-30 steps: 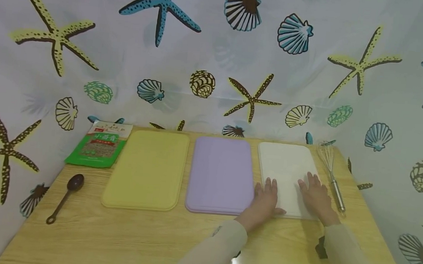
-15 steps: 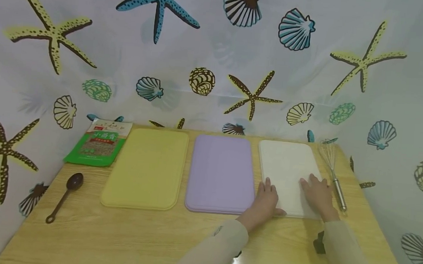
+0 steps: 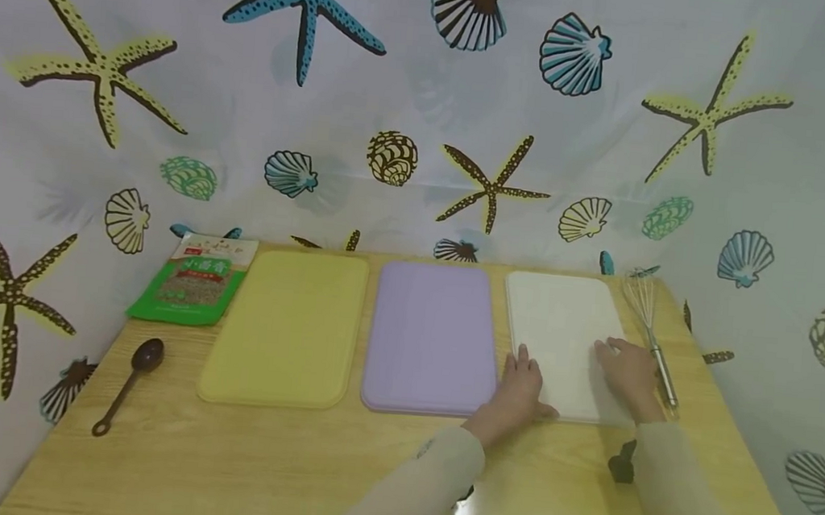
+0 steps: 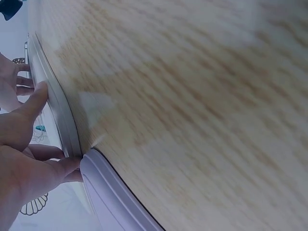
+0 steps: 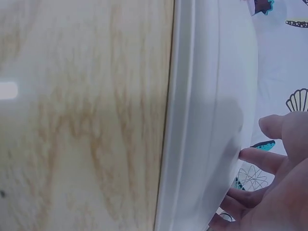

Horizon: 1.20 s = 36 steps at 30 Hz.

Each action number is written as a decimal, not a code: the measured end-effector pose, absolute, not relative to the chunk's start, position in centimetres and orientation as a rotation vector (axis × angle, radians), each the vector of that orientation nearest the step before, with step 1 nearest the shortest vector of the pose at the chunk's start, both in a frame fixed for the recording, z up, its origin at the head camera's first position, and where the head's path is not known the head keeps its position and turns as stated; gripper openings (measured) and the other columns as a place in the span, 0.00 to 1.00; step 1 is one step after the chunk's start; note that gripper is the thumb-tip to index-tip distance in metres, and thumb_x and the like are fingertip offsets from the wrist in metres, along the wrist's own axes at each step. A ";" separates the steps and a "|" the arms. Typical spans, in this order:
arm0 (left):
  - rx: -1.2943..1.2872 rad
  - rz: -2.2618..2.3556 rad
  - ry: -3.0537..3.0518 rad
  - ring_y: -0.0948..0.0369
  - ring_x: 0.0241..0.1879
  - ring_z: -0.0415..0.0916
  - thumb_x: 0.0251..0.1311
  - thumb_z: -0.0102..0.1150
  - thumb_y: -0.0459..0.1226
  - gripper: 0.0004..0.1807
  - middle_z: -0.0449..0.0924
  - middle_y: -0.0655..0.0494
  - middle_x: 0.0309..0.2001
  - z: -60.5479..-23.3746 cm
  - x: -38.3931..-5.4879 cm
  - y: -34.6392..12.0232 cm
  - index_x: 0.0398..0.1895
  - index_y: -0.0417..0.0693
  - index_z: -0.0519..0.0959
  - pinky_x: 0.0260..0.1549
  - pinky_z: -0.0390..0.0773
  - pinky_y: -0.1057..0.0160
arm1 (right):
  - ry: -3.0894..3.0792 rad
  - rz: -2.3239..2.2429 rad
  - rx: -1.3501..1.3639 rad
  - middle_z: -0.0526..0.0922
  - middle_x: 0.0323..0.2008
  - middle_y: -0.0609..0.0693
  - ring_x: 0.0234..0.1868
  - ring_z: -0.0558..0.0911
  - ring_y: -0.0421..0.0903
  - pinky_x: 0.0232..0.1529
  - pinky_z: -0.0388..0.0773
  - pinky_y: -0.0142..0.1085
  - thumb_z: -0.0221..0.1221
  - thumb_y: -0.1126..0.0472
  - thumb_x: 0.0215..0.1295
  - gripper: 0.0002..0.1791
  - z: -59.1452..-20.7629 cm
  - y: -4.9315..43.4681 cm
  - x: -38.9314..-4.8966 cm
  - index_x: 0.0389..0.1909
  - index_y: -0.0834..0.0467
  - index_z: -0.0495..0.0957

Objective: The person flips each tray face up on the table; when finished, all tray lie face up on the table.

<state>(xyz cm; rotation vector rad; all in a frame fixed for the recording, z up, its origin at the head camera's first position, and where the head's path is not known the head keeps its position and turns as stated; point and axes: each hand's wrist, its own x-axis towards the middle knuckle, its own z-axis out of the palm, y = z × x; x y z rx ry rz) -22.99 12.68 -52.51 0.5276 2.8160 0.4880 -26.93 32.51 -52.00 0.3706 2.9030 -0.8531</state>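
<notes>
Three flat rectangular boards lie side by side: yellow [image 3: 286,328], purple [image 3: 431,340] and white [image 3: 556,317]. My left hand [image 3: 516,395] is at the white board's near left corner, its fingers along the side facing the purple board. In the left wrist view, the thumb [image 4: 36,98] touches the white board's near rim. My right hand [image 3: 630,378] lies over the white board's right side. In the right wrist view, the index finger [image 5: 260,158] touches the board's top, with the thumb raised and the other fingers bent toward its right edge.
A wire whisk [image 3: 655,357] lies close to the right of my right hand. At the left are a green seasoning packet [image 3: 192,285] and a dark brown spoon [image 3: 148,356]. A curtain [image 3: 368,84] printed with starfish and shells surrounds the wooden table [image 3: 257,472].
My right hand has shifted slightly right toward the white board's edge, and its spread fingers have drawn in. My left hand stays in place. The boards lie as before.
</notes>
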 end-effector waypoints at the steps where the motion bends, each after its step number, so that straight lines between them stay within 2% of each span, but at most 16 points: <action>1: 0.510 0.542 2.798 0.45 0.72 0.48 0.47 0.67 0.56 0.52 0.48 0.37 0.73 -52.5 -22.9 12.7 0.69 0.33 0.61 0.71 0.51 0.58 | 2.895 -0.866 0.380 0.62 0.66 0.71 0.62 0.57 0.77 0.55 0.57 0.71 0.40 0.43 0.73 0.34 -51.9 32.5 -26.9 0.65 0.67 0.65; 9: 0.473 0.737 2.730 0.42 0.72 0.45 0.48 0.70 0.52 0.51 0.44 0.37 0.74 -52.5 -22.6 12.4 0.69 0.32 0.59 0.69 0.55 0.57 | 2.851 -0.914 0.411 0.62 0.66 0.70 0.63 0.56 0.76 0.56 0.57 0.70 0.42 0.44 0.73 0.33 -51.4 32.6 -26.8 0.66 0.66 0.66; 16: 0.473 0.674 2.743 0.42 0.72 0.47 0.48 0.71 0.53 0.51 0.46 0.37 0.74 -52.3 -22.5 12.4 0.69 0.32 0.60 0.69 0.54 0.57 | 2.907 -0.966 0.418 0.68 0.61 0.73 0.62 0.64 0.72 0.63 0.58 0.63 0.45 0.49 0.71 0.32 -51.3 32.7 -26.3 0.60 0.75 0.67; 22: 0.463 0.694 2.724 0.42 0.72 0.47 0.48 0.72 0.51 0.51 0.45 0.37 0.74 -52.1 -22.5 12.2 0.69 0.31 0.60 0.69 0.56 0.57 | 2.876 -1.031 0.456 0.66 0.60 0.76 0.61 0.65 0.71 0.62 0.63 0.60 0.45 0.48 0.72 0.35 -51.2 33.0 -25.9 0.62 0.78 0.61; 27: 0.470 0.720 2.704 0.41 0.72 0.46 0.48 0.72 0.51 0.51 0.45 0.37 0.74 -51.8 -22.5 12.0 0.68 0.31 0.60 0.67 0.59 0.56 | 2.857 -1.021 0.485 0.63 0.62 0.76 0.62 0.63 0.71 0.63 0.63 0.60 0.43 0.46 0.73 0.38 -50.7 33.2 -26.0 0.65 0.78 0.57; 32: 0.491 0.707 2.708 0.40 0.71 0.47 0.48 0.72 0.51 0.50 0.45 0.36 0.74 -51.8 -22.8 11.9 0.68 0.30 0.62 0.68 0.58 0.56 | 2.848 -1.032 0.465 0.64 0.60 0.78 0.61 0.66 0.72 0.62 0.65 0.59 0.45 0.51 0.73 0.36 -49.6 33.5 -26.0 0.64 0.80 0.56; 36: 0.491 0.686 2.707 0.41 0.72 0.48 0.48 0.72 0.52 0.50 0.46 0.37 0.74 -51.8 -23.0 11.9 0.67 0.31 0.62 0.67 0.59 0.57 | 2.836 -1.041 0.418 0.61 0.61 0.80 0.62 0.64 0.73 0.63 0.63 0.59 0.44 0.58 0.71 0.32 -49.1 34.0 -26.0 0.63 0.83 0.55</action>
